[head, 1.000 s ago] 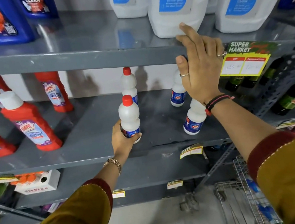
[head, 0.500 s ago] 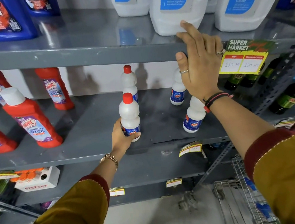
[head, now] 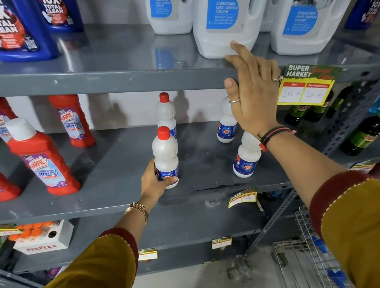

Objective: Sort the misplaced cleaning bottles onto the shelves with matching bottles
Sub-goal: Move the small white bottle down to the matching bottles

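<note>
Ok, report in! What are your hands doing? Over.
Left hand shut on white bottle, standing on middle shelf. Right hand open, flat on upper shelf edge. Three matching bottles nearby; nothing in the way.

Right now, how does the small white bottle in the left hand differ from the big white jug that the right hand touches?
The small white bottle has a red cap; the jug's top is out of view. The bottle stands on the middle shelf, the jug on the upper shelf. The left hand wraps the bottle's base; the right hand only rests its fingertips against the jug. Both are white with blue labels.
</note>
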`<state>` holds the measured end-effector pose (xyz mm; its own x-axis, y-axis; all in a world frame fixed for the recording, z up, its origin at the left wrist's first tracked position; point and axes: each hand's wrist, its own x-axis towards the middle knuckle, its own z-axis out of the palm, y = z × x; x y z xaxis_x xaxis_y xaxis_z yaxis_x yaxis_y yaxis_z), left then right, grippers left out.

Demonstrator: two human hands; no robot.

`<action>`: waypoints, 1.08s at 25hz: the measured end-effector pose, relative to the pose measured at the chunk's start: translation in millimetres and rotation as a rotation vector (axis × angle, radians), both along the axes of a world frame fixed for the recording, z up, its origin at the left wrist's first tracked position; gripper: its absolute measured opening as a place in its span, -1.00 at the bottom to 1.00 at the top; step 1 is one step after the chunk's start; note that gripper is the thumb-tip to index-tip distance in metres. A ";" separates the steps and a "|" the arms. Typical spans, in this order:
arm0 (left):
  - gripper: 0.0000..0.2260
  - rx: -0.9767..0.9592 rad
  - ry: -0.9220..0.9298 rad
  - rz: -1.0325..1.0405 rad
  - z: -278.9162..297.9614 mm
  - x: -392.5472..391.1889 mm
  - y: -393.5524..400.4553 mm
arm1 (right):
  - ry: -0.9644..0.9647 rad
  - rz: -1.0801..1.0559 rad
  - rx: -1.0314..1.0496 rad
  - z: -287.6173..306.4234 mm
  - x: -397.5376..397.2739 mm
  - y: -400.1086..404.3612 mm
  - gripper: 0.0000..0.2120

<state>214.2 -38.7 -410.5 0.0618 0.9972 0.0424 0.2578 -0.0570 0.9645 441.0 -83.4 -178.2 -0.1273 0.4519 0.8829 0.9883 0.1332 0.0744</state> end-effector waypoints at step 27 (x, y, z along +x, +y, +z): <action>-0.63 0.391 0.091 -0.197 326.8 19.4 -11.7 | 0.658 0.088 -0.143 66.0 -11.0 -4.4 -0.61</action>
<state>233.6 -50.4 -83.7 0.2694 0.8760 0.4000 0.2880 -0.4696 0.8346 430.1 -87.8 -112.2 0.3741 0.5825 0.7216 0.8070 0.1790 -0.5628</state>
